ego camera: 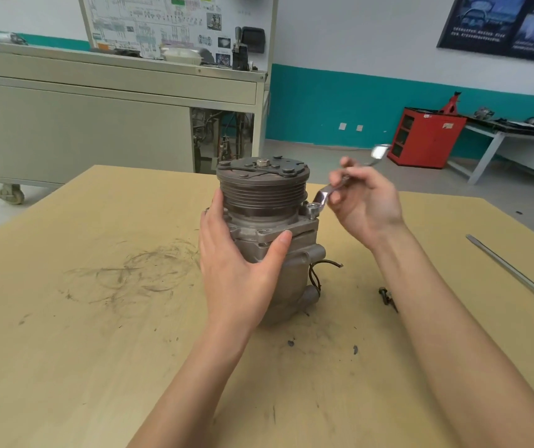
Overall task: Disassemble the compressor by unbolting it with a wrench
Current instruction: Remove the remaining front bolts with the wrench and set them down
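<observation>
On the table (65, 350) — compressor (269, 221) between both hands' fingers (283, 237).

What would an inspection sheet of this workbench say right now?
Surface: wooden tabletop, scuffed, dark smudges.
Job's things: compressor standing upright; wrench set on a bolt beside the pulley.
Clutter: screwdriver at right; small dark part.
Hands: left hand holds the compressor body; right hand pinches the wrench.
Cables: short black wires on the compressor.
Surroundings: grey wheeled cabinet, red cabinet.
</observation>
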A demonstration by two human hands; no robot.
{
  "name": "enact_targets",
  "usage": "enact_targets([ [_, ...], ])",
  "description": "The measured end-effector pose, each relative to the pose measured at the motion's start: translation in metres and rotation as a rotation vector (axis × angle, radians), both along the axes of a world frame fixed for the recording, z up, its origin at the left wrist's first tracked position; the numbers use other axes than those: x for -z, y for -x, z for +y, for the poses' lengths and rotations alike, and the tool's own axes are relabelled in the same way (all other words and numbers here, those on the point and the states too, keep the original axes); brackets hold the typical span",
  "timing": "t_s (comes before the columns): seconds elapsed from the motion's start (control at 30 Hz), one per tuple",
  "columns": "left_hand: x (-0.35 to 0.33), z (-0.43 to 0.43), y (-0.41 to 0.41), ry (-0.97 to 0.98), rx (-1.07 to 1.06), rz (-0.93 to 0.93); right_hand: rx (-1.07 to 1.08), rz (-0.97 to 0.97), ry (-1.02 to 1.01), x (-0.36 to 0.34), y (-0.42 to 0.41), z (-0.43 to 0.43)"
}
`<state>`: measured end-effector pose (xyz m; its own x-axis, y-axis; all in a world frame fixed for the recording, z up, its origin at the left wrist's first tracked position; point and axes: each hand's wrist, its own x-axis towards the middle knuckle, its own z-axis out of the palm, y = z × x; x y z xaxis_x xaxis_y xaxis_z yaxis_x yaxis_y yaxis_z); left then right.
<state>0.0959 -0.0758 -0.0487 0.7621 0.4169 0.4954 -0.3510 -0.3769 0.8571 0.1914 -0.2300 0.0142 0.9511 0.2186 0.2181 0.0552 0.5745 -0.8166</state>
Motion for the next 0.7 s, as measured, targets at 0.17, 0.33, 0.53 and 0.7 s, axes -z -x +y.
enact_targets([
  [0.17, 0.002, 0.010, 0.004, 0.115, 0.102, -0.031, -0.236, 0.099, 0.102, -0.002, -0.030, 0.017],
  [0.33, 0.006, 0.017, 0.005, 0.192, 0.126, -0.060, -0.161, 0.028, 0.117, -0.008, -0.024, 0.012],
  [0.53, 0.006, 0.014, 0.005, 0.153, 0.109, -0.036, 0.131, -0.235, 0.071, -0.035, 0.016, -0.019],
  [0.7, 0.006, 0.012, 0.005, 0.135, 0.090, -0.036, 0.624, -0.643, 0.496, -0.013, 0.060, -0.011],
])
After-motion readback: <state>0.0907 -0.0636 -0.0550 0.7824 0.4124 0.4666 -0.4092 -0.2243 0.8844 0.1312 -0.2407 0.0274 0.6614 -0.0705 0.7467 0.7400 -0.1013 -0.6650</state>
